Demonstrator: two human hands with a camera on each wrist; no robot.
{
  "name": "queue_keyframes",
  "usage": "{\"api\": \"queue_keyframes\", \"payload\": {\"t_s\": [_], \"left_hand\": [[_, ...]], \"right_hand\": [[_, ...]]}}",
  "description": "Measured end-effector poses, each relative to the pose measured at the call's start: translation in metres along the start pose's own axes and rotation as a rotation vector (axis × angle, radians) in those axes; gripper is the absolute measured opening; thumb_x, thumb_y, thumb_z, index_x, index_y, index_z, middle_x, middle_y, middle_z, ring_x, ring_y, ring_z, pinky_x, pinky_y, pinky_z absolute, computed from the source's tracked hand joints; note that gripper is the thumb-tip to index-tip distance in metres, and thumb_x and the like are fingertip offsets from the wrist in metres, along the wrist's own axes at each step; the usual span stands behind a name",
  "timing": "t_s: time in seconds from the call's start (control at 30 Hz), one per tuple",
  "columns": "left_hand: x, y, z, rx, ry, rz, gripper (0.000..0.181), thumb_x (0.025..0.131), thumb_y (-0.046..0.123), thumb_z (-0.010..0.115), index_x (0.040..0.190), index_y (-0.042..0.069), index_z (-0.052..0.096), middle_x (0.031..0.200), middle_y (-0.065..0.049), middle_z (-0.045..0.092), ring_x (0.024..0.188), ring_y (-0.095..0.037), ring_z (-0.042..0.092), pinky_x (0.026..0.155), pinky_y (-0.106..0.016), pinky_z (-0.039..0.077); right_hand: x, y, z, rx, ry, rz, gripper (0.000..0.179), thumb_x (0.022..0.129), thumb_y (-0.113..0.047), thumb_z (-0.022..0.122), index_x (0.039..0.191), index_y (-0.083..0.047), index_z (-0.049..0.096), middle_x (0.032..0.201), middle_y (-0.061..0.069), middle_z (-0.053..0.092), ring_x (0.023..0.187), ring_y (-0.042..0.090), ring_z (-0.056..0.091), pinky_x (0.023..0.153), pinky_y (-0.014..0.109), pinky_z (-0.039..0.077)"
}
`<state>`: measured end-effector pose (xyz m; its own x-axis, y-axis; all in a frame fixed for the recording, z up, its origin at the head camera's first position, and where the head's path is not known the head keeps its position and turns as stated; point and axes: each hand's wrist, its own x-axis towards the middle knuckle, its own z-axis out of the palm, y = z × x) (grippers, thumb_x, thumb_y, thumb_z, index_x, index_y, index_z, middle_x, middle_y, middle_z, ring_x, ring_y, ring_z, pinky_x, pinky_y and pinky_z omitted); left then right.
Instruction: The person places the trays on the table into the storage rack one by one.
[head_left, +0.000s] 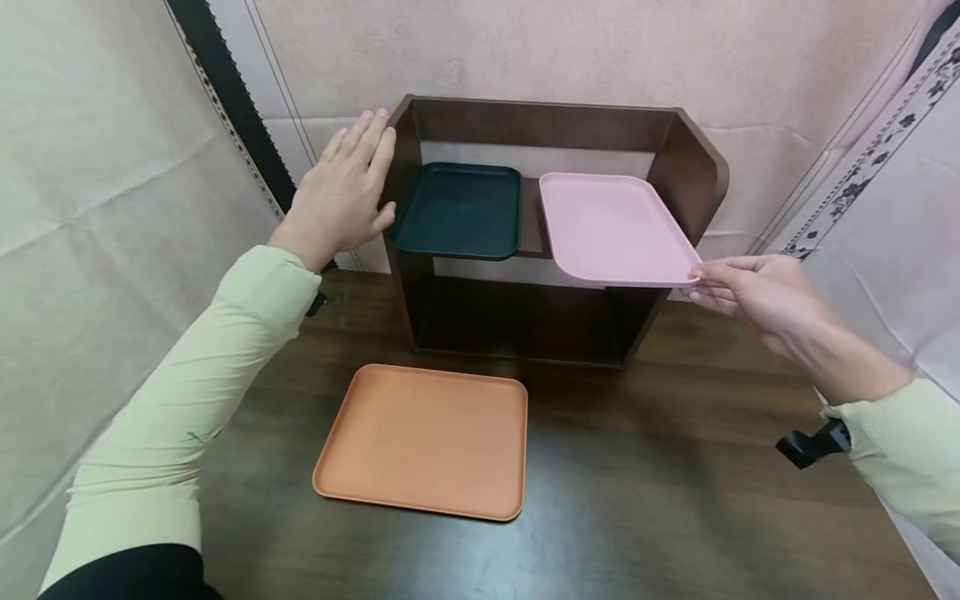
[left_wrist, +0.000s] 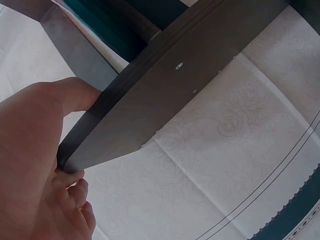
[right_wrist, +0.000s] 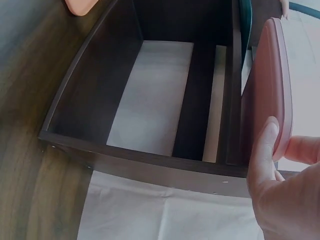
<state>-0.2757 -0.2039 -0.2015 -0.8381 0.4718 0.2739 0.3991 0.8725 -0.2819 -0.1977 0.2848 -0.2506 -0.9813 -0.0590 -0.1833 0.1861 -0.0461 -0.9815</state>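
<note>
A dark brown two-tier shelf [head_left: 540, 122] stands at the back of the table. My left hand [head_left: 341, 187] rests against its left side panel [left_wrist: 145, 95], fingers extended and thumb near the front edge. With my right hand [head_left: 765, 304] I pinch the front right corner of a pink tray [head_left: 615, 229], thumb on top and fingers below. The pink tray lies over the right half of the upper tier, its front edge reaching past the shelf. Beside it on that tier sits a dark green tray [head_left: 459, 210]. In the right wrist view the pink tray [right_wrist: 267, 85] shows edge-on.
An orange tray [head_left: 427, 442] lies flat on the dark wooden table [head_left: 645, 492] in front of the shelf. The shelf's lower tier [head_left: 517, 317] is beneath the two upper trays. Pale cloth [head_left: 795, 75] hangs behind and at both sides.
</note>
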Motion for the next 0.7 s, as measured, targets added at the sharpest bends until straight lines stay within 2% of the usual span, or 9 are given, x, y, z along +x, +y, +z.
{"api": "queue_keyframes", "payload": {"t_s": [0.13,0.43,0.7], "left_hand": [[0.000,0.000,0.000,0.002,0.006,0.001,0.086,0.106,0.031,0.054,0.166,-0.008,0.006,0.177,-0.025,-0.003,0.166,-0.040,0.003,0.137,-0.052,0.006],[-0.001,0.001,0.000,-0.004,0.009,-0.004,0.086,0.106,0.031,0.054,0.166,-0.007,0.005,0.177,-0.024,-0.003,0.166,-0.040,0.003,0.137,-0.051,0.006],[-0.002,0.001,0.000,-0.008,0.012,-0.009,0.085,0.106,0.031,0.054,0.166,-0.007,0.006,0.178,-0.024,-0.003,0.167,-0.040,0.003,0.137,-0.051,0.006]], "right_hand": [[0.008,0.000,0.004,-0.036,0.034,0.012,0.022,0.101,-0.008,0.069,0.084,-0.018,0.080,0.086,-0.003,0.081,0.085,0.005,0.078,0.084,0.020,0.063],[0.023,0.002,0.009,0.003,0.081,-0.014,0.029,0.101,-0.004,0.066,0.080,-0.018,0.081,0.081,-0.003,0.079,0.079,0.005,0.077,0.081,0.020,0.064],[0.028,0.006,0.012,0.011,0.103,-0.034,0.029,0.100,-0.004,0.067,0.079,-0.018,0.081,0.080,-0.004,0.079,0.077,0.005,0.077,0.078,0.019,0.064]]}}
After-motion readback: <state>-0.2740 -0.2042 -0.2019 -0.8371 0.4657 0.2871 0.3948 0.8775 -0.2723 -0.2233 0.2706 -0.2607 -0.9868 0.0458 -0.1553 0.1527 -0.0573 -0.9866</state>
